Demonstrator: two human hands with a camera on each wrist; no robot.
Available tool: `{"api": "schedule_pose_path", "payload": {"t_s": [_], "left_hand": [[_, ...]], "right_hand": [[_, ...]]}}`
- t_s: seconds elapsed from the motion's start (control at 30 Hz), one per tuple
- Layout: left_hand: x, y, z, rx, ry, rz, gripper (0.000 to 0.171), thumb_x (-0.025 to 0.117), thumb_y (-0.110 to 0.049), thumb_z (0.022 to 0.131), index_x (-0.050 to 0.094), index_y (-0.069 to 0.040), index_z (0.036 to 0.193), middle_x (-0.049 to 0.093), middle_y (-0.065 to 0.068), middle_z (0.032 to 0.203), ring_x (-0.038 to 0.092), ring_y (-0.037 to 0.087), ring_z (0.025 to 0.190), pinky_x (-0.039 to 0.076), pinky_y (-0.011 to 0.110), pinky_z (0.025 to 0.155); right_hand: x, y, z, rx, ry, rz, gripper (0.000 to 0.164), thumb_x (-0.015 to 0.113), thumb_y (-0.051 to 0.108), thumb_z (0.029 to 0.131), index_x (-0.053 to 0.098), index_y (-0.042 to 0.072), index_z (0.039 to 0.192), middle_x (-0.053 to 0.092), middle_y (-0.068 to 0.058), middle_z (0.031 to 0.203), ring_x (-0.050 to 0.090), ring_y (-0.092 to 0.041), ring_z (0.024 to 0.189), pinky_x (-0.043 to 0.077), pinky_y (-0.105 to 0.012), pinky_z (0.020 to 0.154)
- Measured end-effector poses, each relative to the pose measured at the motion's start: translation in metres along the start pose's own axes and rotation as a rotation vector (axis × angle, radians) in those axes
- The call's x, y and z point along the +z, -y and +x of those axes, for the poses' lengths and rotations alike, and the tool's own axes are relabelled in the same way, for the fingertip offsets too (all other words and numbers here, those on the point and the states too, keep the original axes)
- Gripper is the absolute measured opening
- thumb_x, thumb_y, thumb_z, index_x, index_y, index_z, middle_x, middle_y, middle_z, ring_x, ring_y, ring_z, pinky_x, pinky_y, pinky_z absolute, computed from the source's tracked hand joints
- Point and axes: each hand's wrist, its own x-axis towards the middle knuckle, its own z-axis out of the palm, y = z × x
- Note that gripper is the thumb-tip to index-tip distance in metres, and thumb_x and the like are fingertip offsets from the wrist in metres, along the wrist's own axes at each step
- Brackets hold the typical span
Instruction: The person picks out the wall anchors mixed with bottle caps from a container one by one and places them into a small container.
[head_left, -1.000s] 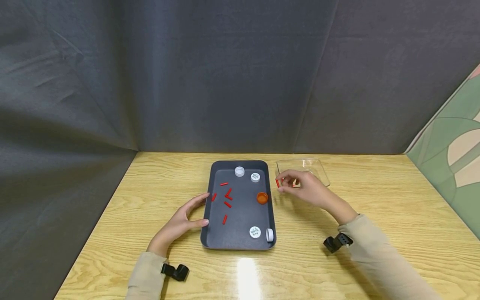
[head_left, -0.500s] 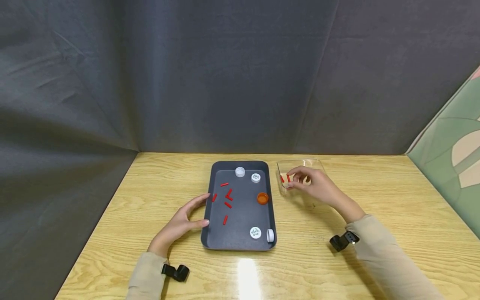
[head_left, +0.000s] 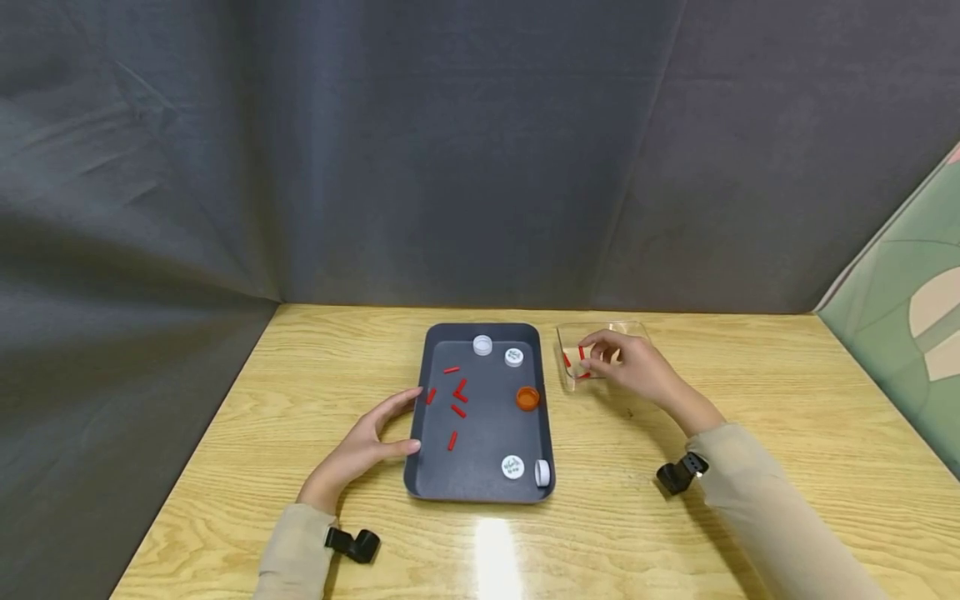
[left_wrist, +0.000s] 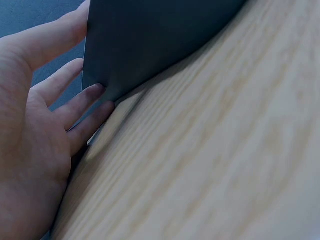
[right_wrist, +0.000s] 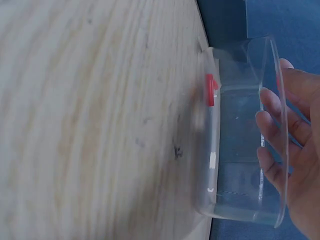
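Note:
My right hand is over a clear plastic box and pinches a short red stick between thumb and fingertips. In the right wrist view that hand is at the box's open side, and red sticks lie on its bottom. A dark grey tray stands to the left, with several loose red sticks in its left half. My left hand touches the tray's left rim with spread thumb and fingers. In the left wrist view fingertips rest against the tray's outer wall.
White round caps lie in the tray, some with a green print; one white cap stands on edge by the right wall. An orange cap lies near the tray's right side. A dark curtain hangs behind the wooden table.
My right hand has moved right, from the box's near left corner to over its inside, still pinching a red stick. The left hand and the tray have stayed in place.

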Motion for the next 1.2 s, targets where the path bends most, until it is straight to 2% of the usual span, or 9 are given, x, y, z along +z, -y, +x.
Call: {"api": "schedule_pose_path", "payload": {"t_s": [0.37, 0.9, 1.2], "left_hand": [[0.0, -0.001, 0.0, -0.005, -0.001, 0.008, 0.076, 0.075, -0.007, 0.087, 0.039, -0.013, 0.153, 0.035, 0.009, 0.157, 0.031, 0.033, 0.143, 0.017, 0.059, 0.115], [-0.002, 0.001, 0.0, -0.003, -0.002, 0.001, 0.075, 0.076, -0.007, 0.087, 0.04, -0.015, 0.153, 0.036, 0.009, 0.156, 0.032, 0.034, 0.142, 0.016, 0.059, 0.115], [-0.003, 0.001, 0.0, 0.006, -0.002, -0.001, 0.075, 0.076, -0.007, 0.087, 0.04, -0.014, 0.153, 0.037, 0.01, 0.156, 0.032, 0.034, 0.142, 0.015, 0.059, 0.115]], "right_hand": [[0.004, -0.005, 0.005, 0.023, -0.003, -0.065, 0.023, 0.075, 0.016, 0.09, 0.071, 0.008, 0.111, 0.066, 0.003, 0.082, 0.059, -0.016, 0.075, 0.042, -0.031, 0.057], [0.004, -0.004, 0.006, 0.008, -0.006, -0.065, 0.026, 0.075, 0.013, 0.089, 0.071, 0.007, 0.114, 0.066, 0.004, 0.083, 0.06, -0.016, 0.076, 0.043, -0.031, 0.058], [0.007, 0.008, 0.003, -0.026, -0.037, -0.04, 0.025, 0.076, 0.013, 0.088, 0.072, 0.009, 0.113, 0.067, 0.004, 0.085, 0.059, -0.017, 0.079, 0.044, -0.031, 0.059]]}}
